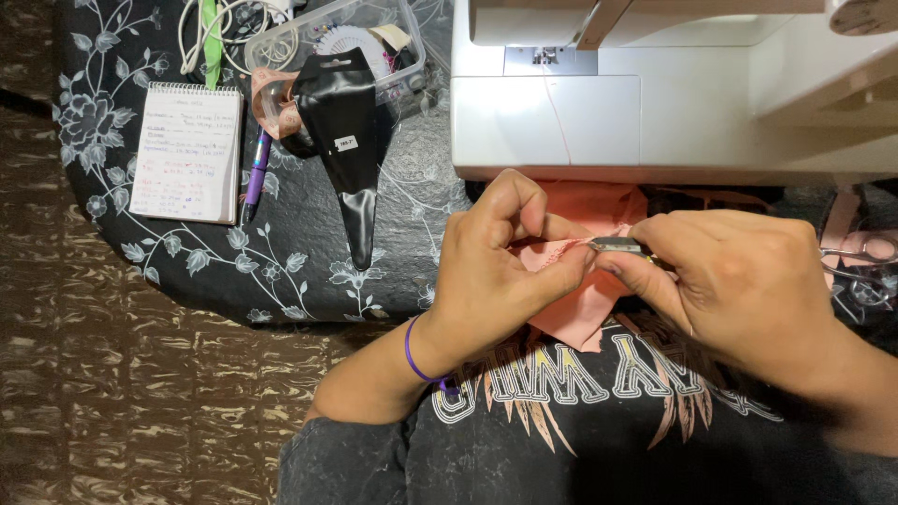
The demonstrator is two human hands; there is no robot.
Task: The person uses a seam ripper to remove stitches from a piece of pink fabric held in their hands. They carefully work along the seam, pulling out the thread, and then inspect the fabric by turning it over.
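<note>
My left hand (496, 266) pinches the edge of a piece of salmon-pink fabric (585, 309) between thumb and fingers, just in front of the white sewing machine (655, 103). A purple band circles that wrist. My right hand (730, 281) grips a small metal tool (617, 245), likely a thread snipper, whose tip touches the fabric's stitched edge right beside my left fingertips. The fabric hangs down toward my lap over a dark printed shirt.
A black floral tablecloth (299, 262) covers the table. On it lie a spiral notepad (187, 154), a purple pen (255, 178), a black scissors-shaped sheath (346, 131), a clear plastic box (346, 42) of sewing notions, white cord (201, 28) and scissors (865, 252) at right.
</note>
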